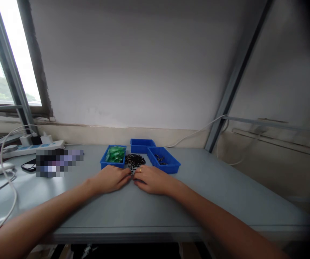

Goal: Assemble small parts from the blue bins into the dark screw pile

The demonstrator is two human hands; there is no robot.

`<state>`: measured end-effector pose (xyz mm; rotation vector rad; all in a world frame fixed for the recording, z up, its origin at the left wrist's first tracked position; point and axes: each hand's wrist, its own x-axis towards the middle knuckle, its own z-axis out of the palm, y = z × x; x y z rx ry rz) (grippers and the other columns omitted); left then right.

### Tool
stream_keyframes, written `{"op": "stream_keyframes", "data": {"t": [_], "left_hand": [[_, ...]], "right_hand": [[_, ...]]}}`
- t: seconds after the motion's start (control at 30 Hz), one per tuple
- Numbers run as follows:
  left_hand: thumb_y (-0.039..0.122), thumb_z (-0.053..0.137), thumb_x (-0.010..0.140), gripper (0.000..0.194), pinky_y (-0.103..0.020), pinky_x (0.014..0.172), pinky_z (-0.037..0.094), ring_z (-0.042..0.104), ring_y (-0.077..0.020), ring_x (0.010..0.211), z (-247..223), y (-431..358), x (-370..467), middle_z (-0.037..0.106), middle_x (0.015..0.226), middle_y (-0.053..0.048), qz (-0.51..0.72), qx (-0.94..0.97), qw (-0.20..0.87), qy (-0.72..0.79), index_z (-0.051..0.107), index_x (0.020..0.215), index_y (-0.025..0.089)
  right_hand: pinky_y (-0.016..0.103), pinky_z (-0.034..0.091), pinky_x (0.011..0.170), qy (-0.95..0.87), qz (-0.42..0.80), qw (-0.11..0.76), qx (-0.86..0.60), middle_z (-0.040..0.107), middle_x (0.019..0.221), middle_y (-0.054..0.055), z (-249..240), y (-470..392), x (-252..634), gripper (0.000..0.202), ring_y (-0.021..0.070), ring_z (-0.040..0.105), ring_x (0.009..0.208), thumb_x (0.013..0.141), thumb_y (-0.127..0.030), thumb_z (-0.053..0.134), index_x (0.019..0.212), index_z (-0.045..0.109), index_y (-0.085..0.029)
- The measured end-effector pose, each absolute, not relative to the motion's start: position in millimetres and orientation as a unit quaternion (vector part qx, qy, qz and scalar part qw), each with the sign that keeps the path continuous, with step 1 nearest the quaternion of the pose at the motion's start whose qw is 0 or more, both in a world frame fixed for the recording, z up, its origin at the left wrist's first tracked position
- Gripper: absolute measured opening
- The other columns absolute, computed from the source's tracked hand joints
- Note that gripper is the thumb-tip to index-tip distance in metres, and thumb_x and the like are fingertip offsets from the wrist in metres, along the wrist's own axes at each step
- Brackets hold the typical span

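Both hands rest low over the grey table, fingertips almost meeting at the near edge of a pile of small dark parts (135, 160). My left hand (112, 178) has its fingers pressed together near a few small metallic pieces; what it holds, if anything, is too small to name. My right hand (151, 180), with a ring on one finger, is closed in the same way beside those pieces. Left of the pile stands a blue bin (113, 166) with green packets (115, 154). To the right, another blue bin (172, 168) holds some small dark parts (160, 159).
A third blue bin (142, 146) stands behind the pile. On the left are a white power strip (40, 147), a dark phone-like object (28, 165), a blurred-out item and a white cable (15, 196) crossing near my left arm. The table (133, 216) meets a wall behind.
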<state>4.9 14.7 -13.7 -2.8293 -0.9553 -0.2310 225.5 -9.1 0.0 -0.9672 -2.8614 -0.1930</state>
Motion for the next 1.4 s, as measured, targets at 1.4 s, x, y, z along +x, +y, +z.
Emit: {"op": "stream_keyframes", "data": {"t": [1.4], "left_hand": [[0.029,0.045,0.103,0.023,-0.029,0.061,0.046,0.069,-0.0224,0.075,-7.5,9.5,6.3,0.074,0.085,-0.005,-0.045,-0.943,0.068,-0.322,0.065,0.096,0.019]], "right_hand": [[0.044,0.048,0.101,-0.854,-0.169,0.175,-0.459,0.065,0.127,0.018,1.4,5.4,234.0,0.026,0.0303,0.058,0.119,0.097,-0.022,0.054,0.117,0.069,-0.013]]}}
